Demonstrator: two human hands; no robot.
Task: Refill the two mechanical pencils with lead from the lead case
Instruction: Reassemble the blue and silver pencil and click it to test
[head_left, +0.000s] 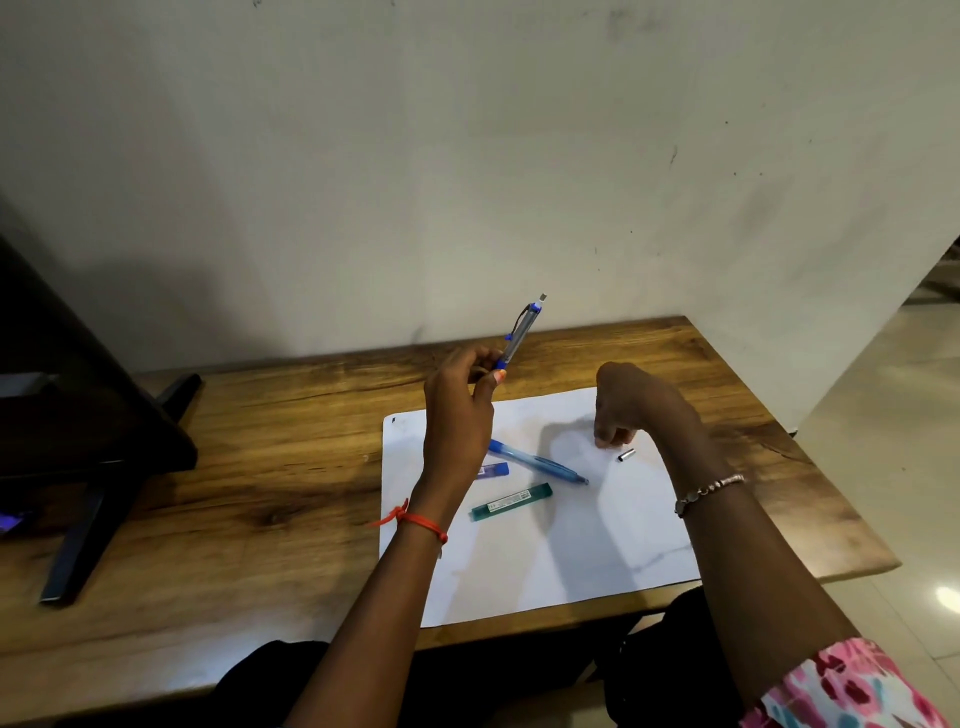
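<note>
Head view: left hand grasps blue mechanical pencil by lower barrel, lifted off wooden table, button end tilted up, probably so lead can drop in; right hand hovers low over white paper, fingers curled, cannot tell if pinching anything; small metal cap just beside its fingertips, likely parked off raised pencil; second pencil and green lead case lie on paper, within easy reach.

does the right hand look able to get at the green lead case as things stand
Probably yes. The right hand hovers over the paper near the green lead case, which lies uncovered; only a blue pencil lies flat between them.
</note>
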